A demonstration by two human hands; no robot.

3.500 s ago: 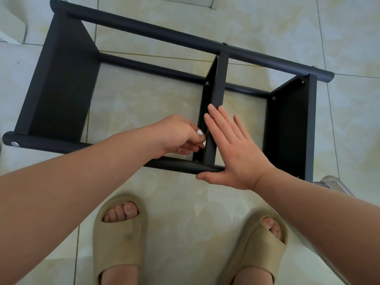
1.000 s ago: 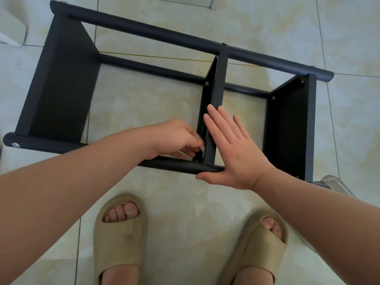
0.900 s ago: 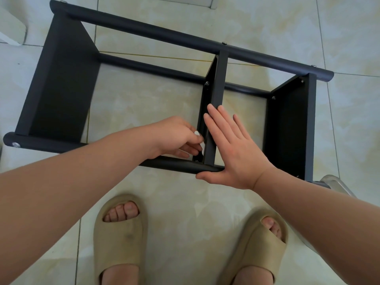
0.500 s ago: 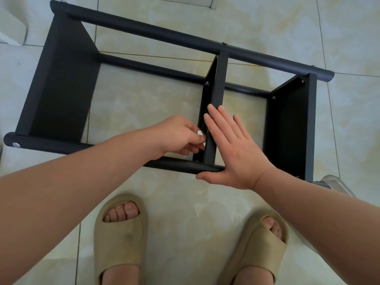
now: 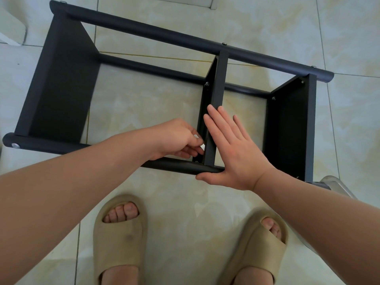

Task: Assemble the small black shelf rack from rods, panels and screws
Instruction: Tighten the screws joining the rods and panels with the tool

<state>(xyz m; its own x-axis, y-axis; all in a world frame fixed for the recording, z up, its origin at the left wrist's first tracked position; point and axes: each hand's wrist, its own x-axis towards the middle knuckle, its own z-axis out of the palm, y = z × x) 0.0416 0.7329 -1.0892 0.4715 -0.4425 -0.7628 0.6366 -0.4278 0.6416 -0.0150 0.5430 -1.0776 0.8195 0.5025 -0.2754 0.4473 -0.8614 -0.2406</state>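
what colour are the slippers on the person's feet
Tan, a plain sandy beige with no pattern. The slippers show clearly in the head view.

- Left hand point(image 5: 174, 138): the only thing that moved. A second ago it had dropped, with its fingertips close above the near rod point(image 5: 176, 164). Half a second ago it had lifted again. It now sits a little lower than that.
- Fingers point(image 5: 193, 150): their curl differs from frame to frame, all at one spot on the left face of the middle panel point(image 5: 213, 99), near its lower corner. What they pinch is hidden.
- White fleck point(image 5: 198, 137) at the fingertips: slightly lower than half a second ago.
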